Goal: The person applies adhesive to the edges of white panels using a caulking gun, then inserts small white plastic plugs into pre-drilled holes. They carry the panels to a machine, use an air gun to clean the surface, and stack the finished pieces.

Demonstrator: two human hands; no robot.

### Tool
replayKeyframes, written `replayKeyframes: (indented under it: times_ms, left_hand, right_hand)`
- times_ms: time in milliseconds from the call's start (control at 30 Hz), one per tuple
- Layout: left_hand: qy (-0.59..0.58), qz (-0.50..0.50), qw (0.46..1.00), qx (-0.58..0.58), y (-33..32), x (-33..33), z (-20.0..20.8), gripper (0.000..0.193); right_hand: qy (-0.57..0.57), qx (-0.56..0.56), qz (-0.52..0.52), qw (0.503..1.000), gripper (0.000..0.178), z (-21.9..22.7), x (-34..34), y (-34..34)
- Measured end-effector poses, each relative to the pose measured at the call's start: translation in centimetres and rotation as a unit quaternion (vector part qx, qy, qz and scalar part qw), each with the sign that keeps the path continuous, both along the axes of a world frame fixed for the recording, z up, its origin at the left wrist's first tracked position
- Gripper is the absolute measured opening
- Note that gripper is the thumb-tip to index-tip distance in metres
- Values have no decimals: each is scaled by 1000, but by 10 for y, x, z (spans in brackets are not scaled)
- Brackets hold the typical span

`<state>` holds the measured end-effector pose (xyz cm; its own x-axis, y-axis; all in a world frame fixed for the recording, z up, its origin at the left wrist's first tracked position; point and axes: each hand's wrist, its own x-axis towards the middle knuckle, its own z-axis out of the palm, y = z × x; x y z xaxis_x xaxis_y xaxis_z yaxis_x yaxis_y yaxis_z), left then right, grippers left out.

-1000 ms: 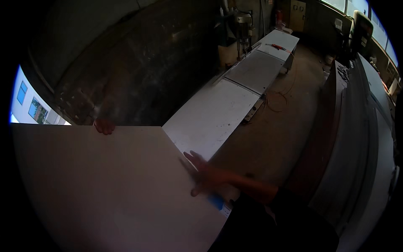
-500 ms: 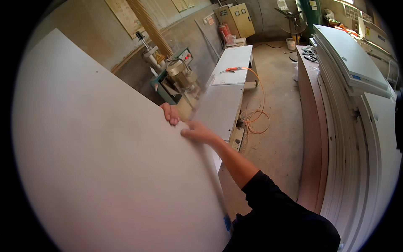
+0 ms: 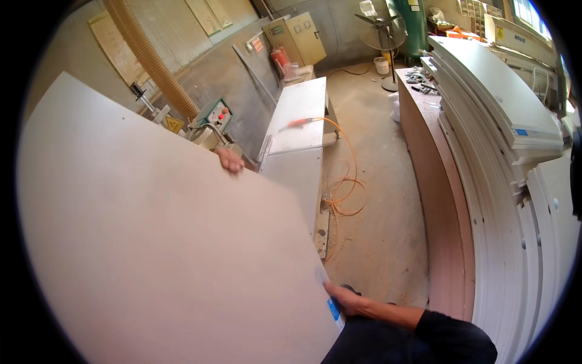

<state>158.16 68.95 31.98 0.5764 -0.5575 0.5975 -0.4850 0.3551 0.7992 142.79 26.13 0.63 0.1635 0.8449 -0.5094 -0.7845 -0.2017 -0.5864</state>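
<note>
Large pale board [image 3: 157,255] is filling the left and centre of the view, tilted, w/ both hands on its edges. Left hand [image 3: 230,160] is gripping the board's top edge; fingers are curling over that edge toward the camera. Right hand [image 3: 344,299] is closing on the board's lower right edge, thumb side on the face, right beside a small blue label [image 3: 333,308] at that corner. Right forearm is running back from it to a dark sleeve [image 3: 448,337] at the bottom of the view.

Beyond the left hand: a white counter [image 3: 297,130] is extending away, w/ an orange-handled tool [image 3: 295,123] lying on it; its orange hose [image 3: 345,182] is looping on the floor [image 3: 376,200], ahead of the right hand. To the right of the right hand, well apart: a stack of white panels [image 3: 503,182] is standing on edge.
</note>
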Motion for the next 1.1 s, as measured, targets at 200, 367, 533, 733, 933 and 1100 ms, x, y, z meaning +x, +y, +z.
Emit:
replayKeyframes:
  times_ms: [200,367,533,733,933,1100]
  left_hand:
    - [-52,122,990,-56,2,-45,110,56]
    - [-3,388,916,-97,-40,-151,176,71]
    - [154,607,728,-280,-22,-162,49,64]
    - [359,830,355,-238,-94,-175,-115,49]
    - [549,774,220,-225,-170,-171,-222,59]
    - [603,785,98,-108,-175,-214,-335,75]
  right_hand:
    - [-154,-9,-106,982,73,10,174,53]
    - [-193,-118,-52,973,78,20,313,62]
    - [-346,-218,-5,912,79,-34,444,98]
    - [-526,-317,145,775,78,43,581,157]
    - [-618,-290,293,670,72,38,634,245]
    - [-632,-228,315,670,70,8,593,323]
